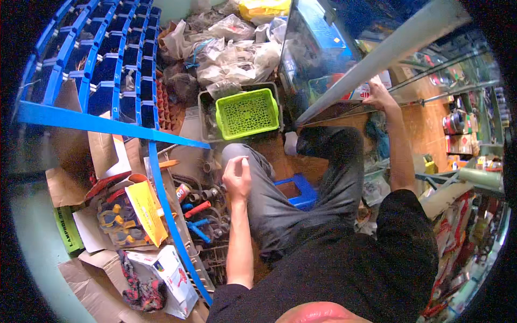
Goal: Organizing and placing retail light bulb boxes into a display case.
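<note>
My left hand (237, 177) hovers near my left knee with its fingers curled; whether something small sits between the fingertips cannot be told. My right hand (376, 96) reaches out to the right and grips the edge of a red and white printed box (357, 92) beside the glass cabinet. Before my knees, a lime green plastic basket (247, 114) with a patterned open bottom rests on a larger grey bin (205, 133). A blue plastic stool (309, 194) shows between my legs.
A blue metal rack (113, 123) of small bins stands at the left, above open cardboard boxes and a crate of tools. Plastic bags (238, 56) are piled ahead. A pale post (375, 60) slants across the right beside the glass cabinet (307, 44).
</note>
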The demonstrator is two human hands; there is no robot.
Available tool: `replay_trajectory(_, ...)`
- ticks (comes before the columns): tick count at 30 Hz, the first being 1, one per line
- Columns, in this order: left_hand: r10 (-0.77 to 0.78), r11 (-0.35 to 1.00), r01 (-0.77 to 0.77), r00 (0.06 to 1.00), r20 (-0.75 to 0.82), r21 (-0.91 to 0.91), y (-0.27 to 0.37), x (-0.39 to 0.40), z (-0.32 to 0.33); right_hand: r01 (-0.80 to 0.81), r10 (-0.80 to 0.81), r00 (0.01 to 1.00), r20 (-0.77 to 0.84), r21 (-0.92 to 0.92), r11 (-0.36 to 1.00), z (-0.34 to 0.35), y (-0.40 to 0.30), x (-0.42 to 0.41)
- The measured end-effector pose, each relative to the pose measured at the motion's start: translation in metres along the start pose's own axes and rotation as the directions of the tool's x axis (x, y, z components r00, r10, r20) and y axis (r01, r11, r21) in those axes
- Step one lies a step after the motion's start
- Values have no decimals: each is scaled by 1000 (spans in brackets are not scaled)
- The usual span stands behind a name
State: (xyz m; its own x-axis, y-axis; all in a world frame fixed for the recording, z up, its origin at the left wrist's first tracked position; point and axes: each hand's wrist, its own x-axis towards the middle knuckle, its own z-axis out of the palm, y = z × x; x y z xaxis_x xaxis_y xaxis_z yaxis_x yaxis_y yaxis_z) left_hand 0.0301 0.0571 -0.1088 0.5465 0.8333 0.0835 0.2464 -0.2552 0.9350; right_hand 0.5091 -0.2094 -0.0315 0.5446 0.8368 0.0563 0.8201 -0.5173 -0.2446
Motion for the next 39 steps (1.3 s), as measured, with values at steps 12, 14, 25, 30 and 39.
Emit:
replay_trajectory(12, -34, 999, 34, 999, 8, 24, 10, 8, 10, 246, -222, 954, 203, -102, 964, 56, 41, 90)
replay_trajectory(14, -41, 999, 40, 999, 17, 27, 13, 12, 13, 257, -240, 954, 177, -78, 963, 56, 54, 88)
replay_trajectory(25, 5, 998, -7, 1000, 30, 56, 15, 11, 11, 108, -99, 983, 156, -51, 993, 104, 91, 74)
replay_trajectory(30, -41, 998, 39, 999, 35, 58, 15, 9, 13, -17, -10, 992, 124, 212, 977, 132, 101, 51)
replay_trajectory(39, -28, 997, 25, 998, 49, 68, 15, 8, 17, -242, 231, 970, -77, -398, 885, 169, 27, -22)
